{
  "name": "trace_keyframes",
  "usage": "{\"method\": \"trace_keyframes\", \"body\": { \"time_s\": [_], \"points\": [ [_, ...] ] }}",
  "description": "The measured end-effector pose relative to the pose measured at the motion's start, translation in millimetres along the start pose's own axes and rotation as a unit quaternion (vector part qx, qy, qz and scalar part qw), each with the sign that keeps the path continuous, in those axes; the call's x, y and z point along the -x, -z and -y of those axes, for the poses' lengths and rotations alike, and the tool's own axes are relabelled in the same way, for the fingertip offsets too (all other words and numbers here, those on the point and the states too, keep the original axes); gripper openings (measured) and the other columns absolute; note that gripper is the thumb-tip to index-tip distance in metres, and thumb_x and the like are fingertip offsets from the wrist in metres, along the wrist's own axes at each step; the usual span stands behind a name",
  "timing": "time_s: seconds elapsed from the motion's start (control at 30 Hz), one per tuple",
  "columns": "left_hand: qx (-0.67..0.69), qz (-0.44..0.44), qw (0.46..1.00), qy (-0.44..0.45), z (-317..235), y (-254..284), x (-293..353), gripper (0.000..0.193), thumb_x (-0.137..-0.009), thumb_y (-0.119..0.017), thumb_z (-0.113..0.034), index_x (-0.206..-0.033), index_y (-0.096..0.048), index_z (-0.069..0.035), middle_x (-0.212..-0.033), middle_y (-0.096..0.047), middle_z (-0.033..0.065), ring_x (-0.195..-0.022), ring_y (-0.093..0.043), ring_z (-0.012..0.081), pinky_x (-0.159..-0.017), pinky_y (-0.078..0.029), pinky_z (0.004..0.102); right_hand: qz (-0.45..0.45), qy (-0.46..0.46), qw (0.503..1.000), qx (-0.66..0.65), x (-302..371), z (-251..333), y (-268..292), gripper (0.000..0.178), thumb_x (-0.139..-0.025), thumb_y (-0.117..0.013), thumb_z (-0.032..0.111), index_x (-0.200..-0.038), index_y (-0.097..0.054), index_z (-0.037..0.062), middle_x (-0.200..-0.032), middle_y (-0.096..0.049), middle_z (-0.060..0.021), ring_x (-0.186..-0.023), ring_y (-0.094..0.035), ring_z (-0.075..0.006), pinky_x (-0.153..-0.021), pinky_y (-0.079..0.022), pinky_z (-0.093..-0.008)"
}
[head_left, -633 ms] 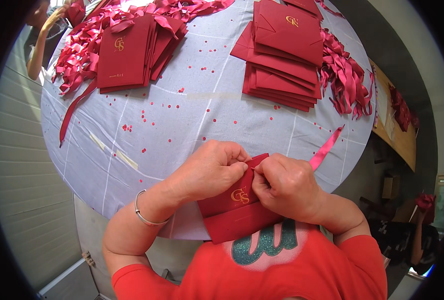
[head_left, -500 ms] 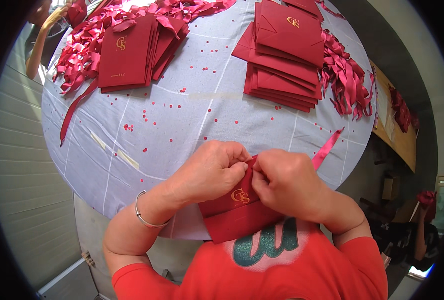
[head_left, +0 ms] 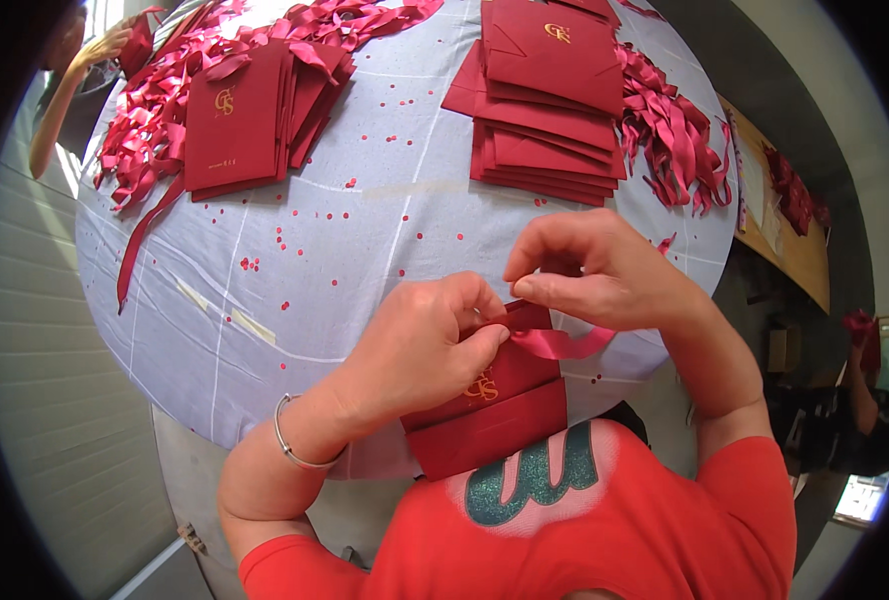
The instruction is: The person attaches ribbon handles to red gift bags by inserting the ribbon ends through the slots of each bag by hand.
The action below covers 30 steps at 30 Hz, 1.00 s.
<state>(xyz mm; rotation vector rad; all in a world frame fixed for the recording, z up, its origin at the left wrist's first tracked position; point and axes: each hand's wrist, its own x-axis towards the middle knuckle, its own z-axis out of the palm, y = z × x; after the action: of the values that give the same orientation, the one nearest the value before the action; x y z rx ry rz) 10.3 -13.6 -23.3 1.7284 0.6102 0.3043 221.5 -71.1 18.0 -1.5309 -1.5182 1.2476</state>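
Note:
A dark red paper gift bag (head_left: 485,437) with a gold printed emblem lies flat at the near edge of the table, against my red shirt. My left hand (head_left: 433,335) is closed at its upper edge, with thumb and forefinger pinching a pink-red satin ribbon (head_left: 563,345). From that pinch the ribbon curves rightward over the bag and passes under my right wrist. Raised just above the bag's top edge, my right hand (head_left: 590,268) has curled fingers, with a small gap between thumb and forefinger and nothing visible in them.
Stacks of red bags stand at the far left (head_left: 233,130) and far right (head_left: 555,110). Ribbon heaps lie beside them (head_left: 145,130) (head_left: 670,135). Small red discs (head_left: 250,264) dot the pale tablecloth (head_left: 355,240). Another person's hand (head_left: 105,45) shows at far left.
My right hand has let go at the bag's top edge and lifted up and away. My left hand stays pinched there. The ribbon now curves across the bag.

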Motion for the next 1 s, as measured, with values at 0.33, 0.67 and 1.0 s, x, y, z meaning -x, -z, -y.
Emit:
{"method": "trace_keyframes", "body": {
  "time_s": [0.33,0.67,1.0],
  "points": [
    [-0.164,-0.11,0.963,-0.181,-4.5,-14.7,9.8,0.019,-0.076,-0.075,-0.01,-0.086,-0.059,-0.006,-0.07,-0.066,0.0111,-0.059,-0.066,0.0309,-0.052,-0.051,0.0381,0.238,-0.002,0.969,0.071,-35.4,11.8,11.8,0.017,-0.08,-0.073,0.006,-0.095,-0.068,0.0011,-0.077,-0.067,-0.0013,-0.069,-0.061,-0.008,-0.059,-0.048,-0.0243],
    [-0.213,-0.136,0.946,-0.203,-0.8,-19.3,8.6,0.022,-0.076,-0.075,-0.009,-0.088,-0.056,-0.007,-0.069,-0.065,0.0089,-0.056,-0.065,0.0287,-0.048,-0.049,0.0378,0.23,-0.101,0.966,0.067,-30.6,25.0,14.5,0.023,-0.081,-0.068,0.006,-0.103,-0.066,-0.0029,-0.08,-0.071,-0.0089,-0.066,-0.065,-0.0131,-0.059,-0.052,-0.0295],
    [-0.239,-0.139,0.932,-0.234,-2.3,-20.5,8.9,0.021,-0.077,-0.074,-0.009,-0.088,-0.056,-0.007,-0.064,-0.063,0.009,-0.054,-0.064,0.0275,-0.047,-0.048,0.0365,0.225,-0.069,0.971,0.047,-21.2,26.2,15.5,0.018,-0.084,-0.069,0.008,-0.098,-0.067,-0.0031,-0.076,-0.069,-0.0081,-0.06,-0.063,-0.012,-0.056,-0.05,-0.0271]
  ]
}}
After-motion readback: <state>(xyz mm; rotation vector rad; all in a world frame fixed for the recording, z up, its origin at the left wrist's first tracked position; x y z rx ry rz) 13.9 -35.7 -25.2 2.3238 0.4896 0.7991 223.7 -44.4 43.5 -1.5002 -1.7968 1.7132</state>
